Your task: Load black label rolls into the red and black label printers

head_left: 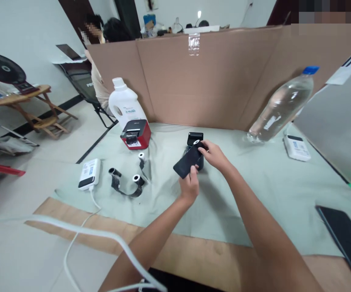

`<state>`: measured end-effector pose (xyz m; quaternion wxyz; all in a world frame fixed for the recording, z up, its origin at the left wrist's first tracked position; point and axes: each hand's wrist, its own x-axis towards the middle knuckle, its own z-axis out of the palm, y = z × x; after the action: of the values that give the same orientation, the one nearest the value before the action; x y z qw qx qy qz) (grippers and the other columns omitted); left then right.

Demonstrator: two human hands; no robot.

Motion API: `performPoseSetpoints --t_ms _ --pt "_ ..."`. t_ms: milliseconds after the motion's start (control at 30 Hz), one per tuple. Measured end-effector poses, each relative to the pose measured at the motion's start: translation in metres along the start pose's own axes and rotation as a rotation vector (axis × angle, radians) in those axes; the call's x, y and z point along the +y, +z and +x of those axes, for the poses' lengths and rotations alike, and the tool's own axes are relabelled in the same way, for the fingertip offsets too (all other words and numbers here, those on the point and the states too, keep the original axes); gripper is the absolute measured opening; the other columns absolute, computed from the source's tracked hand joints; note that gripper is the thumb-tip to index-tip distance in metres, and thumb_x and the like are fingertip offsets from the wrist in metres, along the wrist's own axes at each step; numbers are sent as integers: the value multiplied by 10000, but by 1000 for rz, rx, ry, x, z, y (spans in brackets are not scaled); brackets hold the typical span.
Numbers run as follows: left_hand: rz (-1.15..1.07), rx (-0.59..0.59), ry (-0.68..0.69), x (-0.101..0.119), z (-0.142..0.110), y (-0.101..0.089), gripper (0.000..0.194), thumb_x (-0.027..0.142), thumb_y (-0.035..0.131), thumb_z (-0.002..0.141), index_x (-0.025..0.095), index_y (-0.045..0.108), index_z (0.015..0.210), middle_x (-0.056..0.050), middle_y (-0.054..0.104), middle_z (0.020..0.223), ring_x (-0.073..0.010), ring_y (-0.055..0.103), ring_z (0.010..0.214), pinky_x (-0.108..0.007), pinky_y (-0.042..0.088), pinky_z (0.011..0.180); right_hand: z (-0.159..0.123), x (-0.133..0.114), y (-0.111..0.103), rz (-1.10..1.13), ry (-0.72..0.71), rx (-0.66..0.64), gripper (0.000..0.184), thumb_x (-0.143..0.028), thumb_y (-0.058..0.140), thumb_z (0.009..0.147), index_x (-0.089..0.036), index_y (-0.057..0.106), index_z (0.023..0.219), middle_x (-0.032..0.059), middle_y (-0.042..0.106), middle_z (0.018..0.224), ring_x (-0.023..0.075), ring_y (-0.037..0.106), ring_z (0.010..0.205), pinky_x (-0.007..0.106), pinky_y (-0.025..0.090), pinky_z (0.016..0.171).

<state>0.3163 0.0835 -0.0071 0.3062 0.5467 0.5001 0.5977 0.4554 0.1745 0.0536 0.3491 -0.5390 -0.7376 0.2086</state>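
Note:
A roll of black ribbon point(187, 161) with a white core is held up between my two hands, its loose end stretched down to the left. My left hand point(190, 187) pinches the lower end of the strip. Near the rolled end, the fingers of my right hand point(213, 155) are closed on it beside the white core. Just behind the ribbon stands a small black device point(195, 138), partly covered by the ribbon and my hands. To the left, a black ribbon with rolled ends point(135, 190) and a smaller ribbon roll point(141, 157) lie on the pale green cloth point(163, 215).
A red and black label printer point(137, 134) stands before a white jug point(125, 99). A clear bottle point(285, 106) leans against the cardboard screen point(205, 81). White power banks point(89, 174) sit at both sides. A phone point(345, 239) lies front right; a white cable point(102, 233) crosses the front left.

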Motion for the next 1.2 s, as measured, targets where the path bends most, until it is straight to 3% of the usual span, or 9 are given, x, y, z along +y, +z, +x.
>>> performPoseSetpoints --t_ms 100,200,333,500,667,867,1033,1100,1200 --pt "156 -96 40 -1 -18 -18 399 370 392 1023 204 685 811 -51 652 698 -199 621 689 -311 443 719 24 -3 -2 -313 -30 -164 253 -215 562 956 -151 677 1172 155 650 1229 263 650 1066 365 501 943" --pt "185 -124 66 -1 -18 -25 398 397 417 1007 219 619 714 -31 584 619 -178 528 584 -302 361 618 41 -7 2 -564 -31 -335 298 -196 526 983 -145 676 1235 176 604 1294 277 656 1067 365 496 917" --pt "142 -100 -47 -4 -8 -24 511 481 419 1012 229 505 576 -11 471 508 -168 437 505 -312 291 573 51 -11 10 -730 -4 -431 320 -189 495 996 -149 698 1240 187 609 1304 302 661 1075 373 490 870" --pt "99 -46 -233 -9 -4 -21 568 557 426 1005 215 556 570 -7 485 500 -169 464 525 -303 295 582 53 -11 19 -729 11 -405 311 -166 510 990 -129 696 1237 193 637 1292 303 666 1067 369 481 875" --pt "87 -20 -236 -11 0 -18 463 492 526 965 212 479 599 23 482 559 -138 417 554 -283 267 581 49 -10 24 -719 22 -357 259 -147 566 956 -155 698 1178 174 667 1243 326 605 1165 383 488 877" --pt "16 16 -302 -12 7 -17 410 496 561 925 219 440 647 44 432 557 -123 380 560 -260 287 572 48 -22 30 -731 225 -282 263 -213 670 897 -182 698 1157 167 641 1248 322 617 1098 392 503 834" --pt "8 -33 -271 -12 6 -18 410 379 554 865 219 299 586 51 332 532 -108 304 550 -268 241 556 64 -25 15 -665 121 80 374 -272 524 990 -129 629 1320 204 621 1322 367 504 1239 466 458 982" --pt "39 -63 -252 -11 4 -19 413 342 559 837 214 269 571 51 304 528 -107 279 550 -274 220 554 73 -22 8 -662 81 45 397 -239 492 994 -116 625 1348 208 623 1346 377 470 1256 492 425 1025" --pt "96 -106 -255 -10 2 -19 395 305 554 813 211 271 554 46 288 527 -112 262 550 -282 204 553 80 -17 -1 -638 35 -123 333 -200 493 969 -124 696 1223 173 689 1214 329 526 1153 444 423 1015"
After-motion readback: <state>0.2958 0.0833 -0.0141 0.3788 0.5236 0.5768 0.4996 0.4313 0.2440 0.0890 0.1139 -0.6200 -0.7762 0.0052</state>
